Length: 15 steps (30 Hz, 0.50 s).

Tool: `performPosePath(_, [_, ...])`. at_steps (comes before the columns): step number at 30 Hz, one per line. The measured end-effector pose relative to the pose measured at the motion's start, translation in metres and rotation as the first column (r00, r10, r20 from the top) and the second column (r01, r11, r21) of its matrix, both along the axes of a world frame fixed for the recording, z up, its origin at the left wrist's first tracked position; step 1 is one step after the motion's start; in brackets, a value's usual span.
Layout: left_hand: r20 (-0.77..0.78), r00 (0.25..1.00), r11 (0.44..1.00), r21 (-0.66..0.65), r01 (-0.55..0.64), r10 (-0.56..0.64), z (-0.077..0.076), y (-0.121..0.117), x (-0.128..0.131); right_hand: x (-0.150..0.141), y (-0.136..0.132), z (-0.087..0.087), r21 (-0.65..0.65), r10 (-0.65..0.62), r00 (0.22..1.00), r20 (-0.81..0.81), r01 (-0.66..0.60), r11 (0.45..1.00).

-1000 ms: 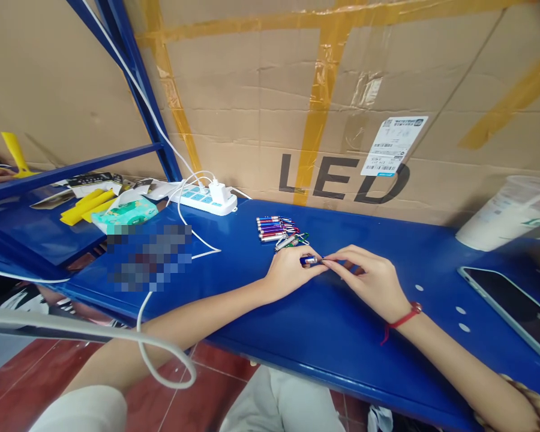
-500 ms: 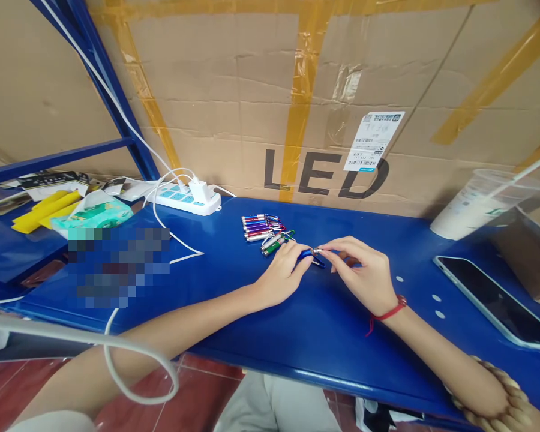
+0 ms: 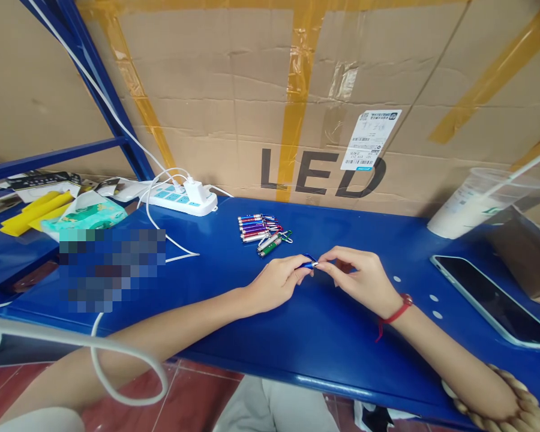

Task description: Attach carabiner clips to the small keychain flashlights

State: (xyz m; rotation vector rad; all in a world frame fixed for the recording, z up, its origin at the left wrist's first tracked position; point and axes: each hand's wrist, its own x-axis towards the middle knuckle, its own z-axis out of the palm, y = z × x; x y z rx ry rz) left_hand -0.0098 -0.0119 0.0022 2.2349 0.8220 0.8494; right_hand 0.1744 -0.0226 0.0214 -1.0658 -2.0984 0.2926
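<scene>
My left fingers (image 3: 297,260) gripped a blue flashlight (image 3: 309,264) over the desk (image 3: 342,354), my right fingers (image 3: 334,254) pinching its silver end, with more flashlights (image 3: 254,228) lying just beyond.

Room between forearms (image 3: 193,321) above tabletop (image 3: 306,342); penlights (image 3: 253,228) obstruct beyond, 1 phone (image 3: 490,300) rightward.

Two hands, one left hand (image 3: 274,282) and one right hand (image 3: 366,279), share one blue tube (image 3: 308,264). Toward the table's (image 3: 342,354) back edge lie about seven small metal tubes (image 3: 252,229), though overlap makes that count uncertain. Nearer that edge: one power strip (image 3: 180,205) and, farther right, one cup (image 3: 458,210) with one straw (image 3: 528,168). Right side: one phone (image 3: 490,300), three white spots (image 3: 433,298).
</scene>
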Motion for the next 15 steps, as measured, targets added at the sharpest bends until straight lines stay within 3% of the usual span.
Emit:
performPosePath(3, [-0.044, 0.999, 1.000, 0.011, 0.013, -0.013, 0.0000, -0.0020, -0.0014, 0.0020, -0.0016, 0.0010, 0.079, 0.064, 0.978, 0.200, -0.081, 0.994])
performPosePath(6, [-0.083, 0.996, 0.999, 0.038, 0.024, -0.020, 0.0003, -0.0031, -0.0028, 0.0019, -0.0029, 0.0002, 0.075, 0.109, 0.943, 0.315, -0.140, 0.987])
performPosePath(15, [-0.186, 0.982, 0.988, 0.153, -0.005, 0.034, -0.0013, -0.0034, -0.0018, -0.0016, -0.0068, -0.0006, -0.073, 0.136, 0.952, 0.273, -0.121, 0.990])
